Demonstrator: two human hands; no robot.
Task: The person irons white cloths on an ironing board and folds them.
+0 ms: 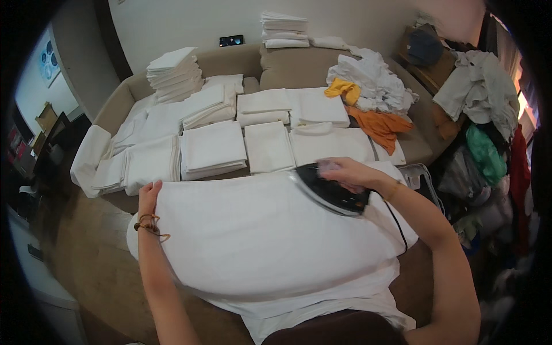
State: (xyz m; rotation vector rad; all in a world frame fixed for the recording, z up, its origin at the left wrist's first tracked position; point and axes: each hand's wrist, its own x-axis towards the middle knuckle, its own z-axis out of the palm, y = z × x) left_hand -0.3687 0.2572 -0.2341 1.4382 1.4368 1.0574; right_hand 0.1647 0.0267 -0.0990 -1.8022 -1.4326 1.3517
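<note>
A white cloth (241, 233) lies spread over an ironing board, its near edge hanging down towards my body. My right hand (345, 172) grips the handle of a black electric iron (332, 196), whose soleplate rests on the right part of the cloth. The iron's black cord (397, 226) runs down beneath my right forearm. At the far left corner of the cloth, my left hand (150, 192) pinches the edge between thumb and fingers. The white padded end of the ironing board (133, 237) shows beside my left wrist; most of the board is hidden under the cloth.
Just beyond the board, a beige sofa (228, 61) bears several folded white cloths (214, 146). A tall folded stack (174, 75) stands at its left. Crumpled white cloth (373, 79), a yellow cloth (343, 89) and an orange cloth (381, 125) lie right. Bags and clothes (485, 155) crowd the right side.
</note>
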